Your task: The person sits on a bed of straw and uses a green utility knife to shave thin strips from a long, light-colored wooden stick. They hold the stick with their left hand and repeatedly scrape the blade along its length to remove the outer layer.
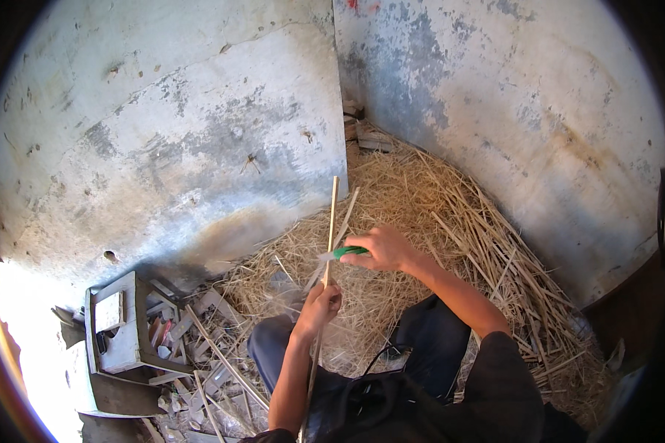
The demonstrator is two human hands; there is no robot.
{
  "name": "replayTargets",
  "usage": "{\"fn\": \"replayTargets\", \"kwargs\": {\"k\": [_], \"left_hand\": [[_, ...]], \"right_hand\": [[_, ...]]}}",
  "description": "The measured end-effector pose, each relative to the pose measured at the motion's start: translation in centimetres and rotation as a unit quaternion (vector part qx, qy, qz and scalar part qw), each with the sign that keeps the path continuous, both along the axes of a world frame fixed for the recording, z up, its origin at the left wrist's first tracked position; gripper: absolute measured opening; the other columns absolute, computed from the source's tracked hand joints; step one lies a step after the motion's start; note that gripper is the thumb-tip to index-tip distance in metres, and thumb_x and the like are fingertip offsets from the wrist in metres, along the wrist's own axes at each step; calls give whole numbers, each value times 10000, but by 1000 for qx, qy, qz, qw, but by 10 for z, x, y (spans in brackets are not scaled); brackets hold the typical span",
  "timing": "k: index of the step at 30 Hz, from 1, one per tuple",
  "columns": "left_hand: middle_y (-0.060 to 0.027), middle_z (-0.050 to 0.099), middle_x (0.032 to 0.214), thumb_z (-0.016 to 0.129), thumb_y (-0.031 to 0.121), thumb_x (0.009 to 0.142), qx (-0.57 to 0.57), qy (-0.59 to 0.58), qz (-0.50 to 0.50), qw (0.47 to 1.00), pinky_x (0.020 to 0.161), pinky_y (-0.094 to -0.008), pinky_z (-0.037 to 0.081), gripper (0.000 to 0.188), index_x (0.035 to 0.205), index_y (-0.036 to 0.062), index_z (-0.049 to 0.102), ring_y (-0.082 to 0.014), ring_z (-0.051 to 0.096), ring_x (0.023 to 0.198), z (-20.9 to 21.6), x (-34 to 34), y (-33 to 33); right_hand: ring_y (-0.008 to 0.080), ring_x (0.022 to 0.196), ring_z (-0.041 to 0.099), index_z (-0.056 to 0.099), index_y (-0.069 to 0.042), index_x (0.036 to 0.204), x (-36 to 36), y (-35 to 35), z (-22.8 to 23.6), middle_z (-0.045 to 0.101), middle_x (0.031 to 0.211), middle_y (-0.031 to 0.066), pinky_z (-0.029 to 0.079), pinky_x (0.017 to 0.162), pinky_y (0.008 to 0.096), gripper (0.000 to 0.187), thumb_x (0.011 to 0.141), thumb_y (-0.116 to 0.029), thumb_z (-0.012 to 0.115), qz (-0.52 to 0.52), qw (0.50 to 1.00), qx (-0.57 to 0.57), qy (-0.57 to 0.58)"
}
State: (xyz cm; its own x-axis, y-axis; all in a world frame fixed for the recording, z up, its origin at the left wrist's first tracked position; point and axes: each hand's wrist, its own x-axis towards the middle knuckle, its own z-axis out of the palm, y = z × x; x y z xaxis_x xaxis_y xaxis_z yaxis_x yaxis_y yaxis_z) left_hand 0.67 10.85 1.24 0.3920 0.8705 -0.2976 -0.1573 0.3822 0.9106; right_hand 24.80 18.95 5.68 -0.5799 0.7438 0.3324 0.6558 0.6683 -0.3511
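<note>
My left hand (320,304) is closed around a long, pale strip of bamboo or wood (332,214), which stands nearly upright in front of me. Its lower part runs down past my left forearm between my legs. In my right hand (383,249) is a knife with a green handle (349,252). The pale blade (325,256) lies across the strip just above my left fist, at or against it. A second thin stick (347,214) slants behind the strip; whether the two are joined I cannot tell.
A heap of straw-like shavings (414,184) covers the corner floor, with long thin sticks (488,251) along the right wall. To the left, a worn wooden box-like frame (118,354) stands beside scattered scraps (199,391). Stained walls (229,133) rise close in front.
</note>
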Motion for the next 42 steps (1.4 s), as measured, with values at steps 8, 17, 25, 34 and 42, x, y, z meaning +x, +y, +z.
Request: {"fn": "replayTargets", "kwargs": {"k": [8, 17, 25, 34, 42], "left_hand": [[21, 497, 666, 515, 219, 1058, 149, 150, 55, 976, 521, -310, 359, 271, 836, 70, 555, -94, 458, 584, -28, -1, 7], [-28, 571, 703, 552, 190, 1045, 185, 203, 104, 956, 599, -335, 452, 253, 885, -1, 593, -125, 550, 652, -33, -1, 5], [-55, 580, 696, 564, 190, 1046, 200, 216, 103, 950, 591, -353, 460, 253, 915, -24, 600, -137, 560, 645, -27, 0, 6], [-94, 617, 705, 632, 274, 1029, 185, 260, 38, 947, 622, -387, 487, 367, 845, -44, 620, -181, 595, 671, -38, -1, -17], [15, 547, 765, 639, 287, 1073, 117, 139, 54, 982, 616, -294, 431, 327, 1176, -20, 601, -84, 509, 693, -17, 0, -4]], "right_hand": [[284, 503, 643, 702, -145, 855, -14, -5, -14, 635, 585, 69, 493, 509, 443, 605, 1018, -703, 535, 44, 999, 7, 3], [280, 497, 635, 705, -148, 811, -20, -4, -17, 630, 578, 54, 473, 490, 433, 611, 1004, -709, 559, 31, 999, 18, 27], [170, 469, 606, 785, -205, 883, -13, 5, -21, 642, 590, -19, 435, 440, 351, 477, 985, -649, 645, 20, 996, 87, 11], [93, 450, 393, 786, -103, 1000, 120, 82, -11, 550, 588, -18, 341, 430, 291, 556, 1060, -610, 566, -324, 934, 39, 143], [110, 467, 487, 787, -123, 1106, 56, 42, -32, 620, 641, -3, 371, 433, 310, 556, 1059, -624, 550, -133, 977, 42, 160]]}}
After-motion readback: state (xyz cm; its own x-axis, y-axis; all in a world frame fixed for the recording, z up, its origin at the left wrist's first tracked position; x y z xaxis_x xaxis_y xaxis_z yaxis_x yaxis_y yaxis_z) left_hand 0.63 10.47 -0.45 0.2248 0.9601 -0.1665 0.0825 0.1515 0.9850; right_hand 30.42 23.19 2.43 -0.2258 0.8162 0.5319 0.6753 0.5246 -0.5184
